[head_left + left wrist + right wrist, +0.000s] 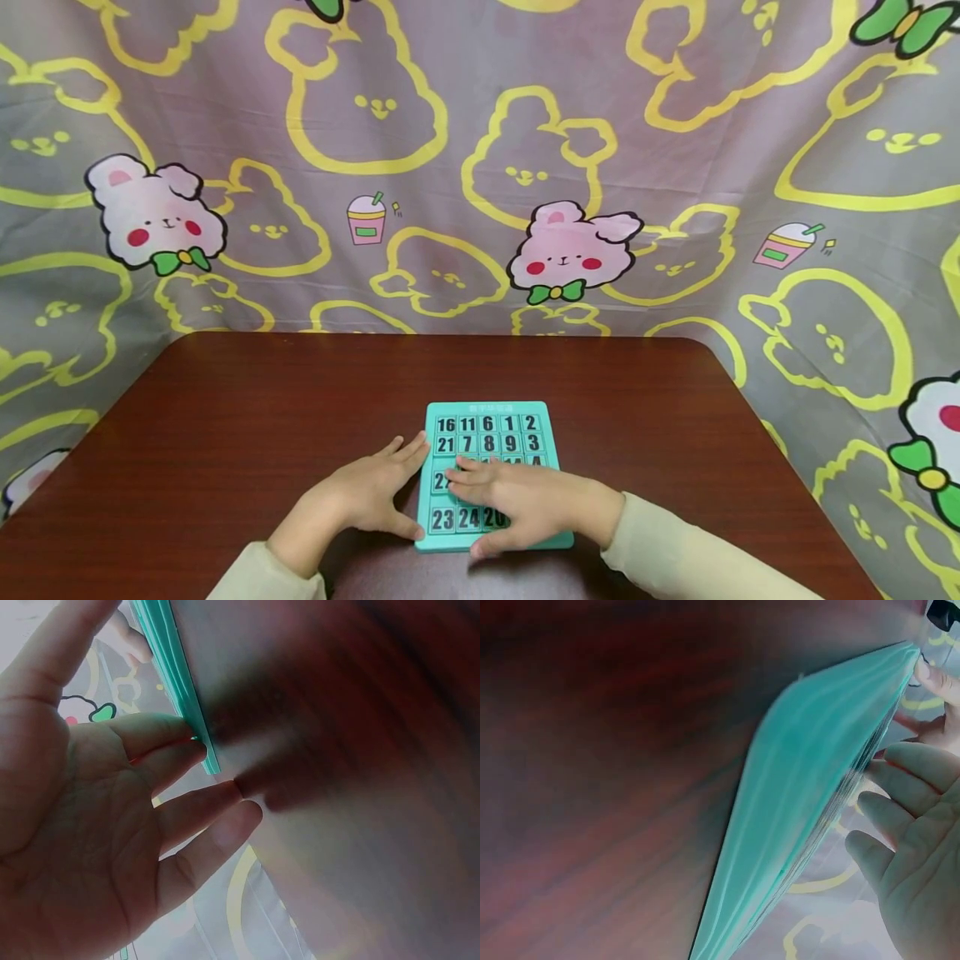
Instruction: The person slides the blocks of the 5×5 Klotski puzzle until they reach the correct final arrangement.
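Near middle of surface: teal number puzzle.
Left grip: spread, empty, touching left edge.
Right grip: extended over tiles, empty.
Handling: likely light, stiff, slick; hold side rims.

On the counter I find wide room behind the teal board, as far as the hanging cloth, which closes the back and both sides. The board's left side is obstructed by my left grip, with its thumb near the near corner. From above, the two far rows of number tiles are free to reach, but over the middle rows lies my right grip. My right sleeve blocks the near right approach; between my wrists a passage remains.
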A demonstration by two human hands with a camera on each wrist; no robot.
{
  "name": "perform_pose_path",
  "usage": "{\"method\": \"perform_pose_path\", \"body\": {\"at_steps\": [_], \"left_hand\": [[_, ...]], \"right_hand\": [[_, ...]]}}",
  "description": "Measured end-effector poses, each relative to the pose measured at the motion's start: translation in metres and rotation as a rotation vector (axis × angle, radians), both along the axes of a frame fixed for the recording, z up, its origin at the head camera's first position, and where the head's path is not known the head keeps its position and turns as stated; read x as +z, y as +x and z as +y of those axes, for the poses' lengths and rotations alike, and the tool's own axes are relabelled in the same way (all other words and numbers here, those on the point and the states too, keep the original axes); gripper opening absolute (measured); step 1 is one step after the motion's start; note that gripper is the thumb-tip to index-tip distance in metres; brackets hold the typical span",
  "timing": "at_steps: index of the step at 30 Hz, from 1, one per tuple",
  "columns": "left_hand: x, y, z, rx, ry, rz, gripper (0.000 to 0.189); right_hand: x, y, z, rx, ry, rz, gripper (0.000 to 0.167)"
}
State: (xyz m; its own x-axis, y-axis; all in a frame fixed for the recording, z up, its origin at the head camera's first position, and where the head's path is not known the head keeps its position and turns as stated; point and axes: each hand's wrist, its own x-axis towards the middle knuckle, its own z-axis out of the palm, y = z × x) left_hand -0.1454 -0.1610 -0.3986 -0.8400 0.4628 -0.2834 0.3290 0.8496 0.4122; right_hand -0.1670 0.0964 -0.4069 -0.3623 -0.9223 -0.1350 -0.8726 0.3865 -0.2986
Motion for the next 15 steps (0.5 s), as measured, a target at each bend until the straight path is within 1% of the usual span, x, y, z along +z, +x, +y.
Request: {"method": "perform_pose_path", "body": {"at_steps": [10,13,15], "left_hand": [[0.001,-0.001,0.0,-0.004,0.001,0.015,0.109],[0.001,0.0,0.0,-0.002,0.002,0.017,0.109],[0.001,0.0,0.0,-0.003,0.001,0.016,0.109]], "right_hand": [[-0.001,0.012,0.003,0.027,-0.012,0.082,0.074],[-0.001,0.014,0.004,0.033,-0.012,0.089,0.074],[0.0,0.014,0.005,0.034,-0.014,0.077,0.073]]}}
